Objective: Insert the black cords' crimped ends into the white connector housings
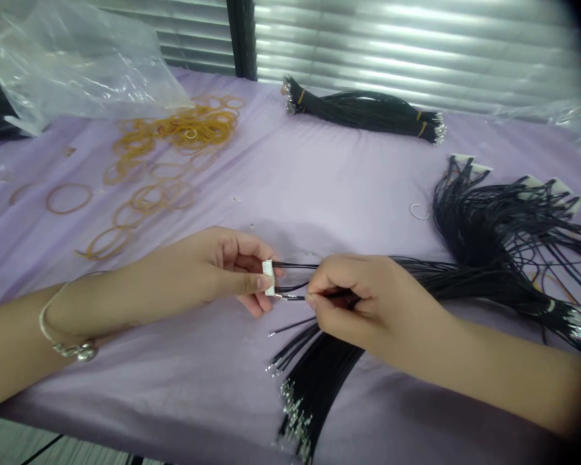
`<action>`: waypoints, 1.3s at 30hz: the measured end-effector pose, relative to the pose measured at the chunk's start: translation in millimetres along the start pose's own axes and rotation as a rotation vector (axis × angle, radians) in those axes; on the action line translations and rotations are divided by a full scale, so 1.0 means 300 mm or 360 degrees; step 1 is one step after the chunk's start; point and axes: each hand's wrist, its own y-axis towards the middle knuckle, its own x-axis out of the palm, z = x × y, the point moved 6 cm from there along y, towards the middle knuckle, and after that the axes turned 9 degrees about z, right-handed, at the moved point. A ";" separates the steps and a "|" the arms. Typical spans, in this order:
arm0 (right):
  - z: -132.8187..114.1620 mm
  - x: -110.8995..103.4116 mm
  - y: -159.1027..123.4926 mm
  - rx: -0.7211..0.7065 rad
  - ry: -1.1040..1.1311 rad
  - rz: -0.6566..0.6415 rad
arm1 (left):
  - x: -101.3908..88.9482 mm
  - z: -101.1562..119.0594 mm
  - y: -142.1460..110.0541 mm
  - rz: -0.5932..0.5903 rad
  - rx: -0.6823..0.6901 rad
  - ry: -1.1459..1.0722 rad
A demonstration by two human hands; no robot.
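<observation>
Pinching a black wire (295, 298) between its fingers (326, 274), the right hand (368, 300) holds the wire's metal tip just beside a white plastic connector (269, 278), which the left hand (223, 268) grips above the purple-covered bench (174, 387), with a bundle of black wires (314, 387) lying just below.

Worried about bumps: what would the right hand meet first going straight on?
The right hand would probably meet the white plastic connector held in the left hand first, though depth is hard to judge.
</observation>
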 end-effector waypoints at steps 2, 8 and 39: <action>-0.001 -0.005 0.003 0.0027 -0.0014 0.0035 | 0.002 0.001 0.000 -0.0021 0.0032 -0.0006; -0.001 -0.009 0.006 0.0055 -0.0047 0.0088 | 0.004 0.003 0.003 -0.0061 0.0068 0.0001; -0.005 0.016 0.010 -0.0007 -0.0092 0.0067 | 0.005 0.017 -0.003 0.0048 0.0017 0.0025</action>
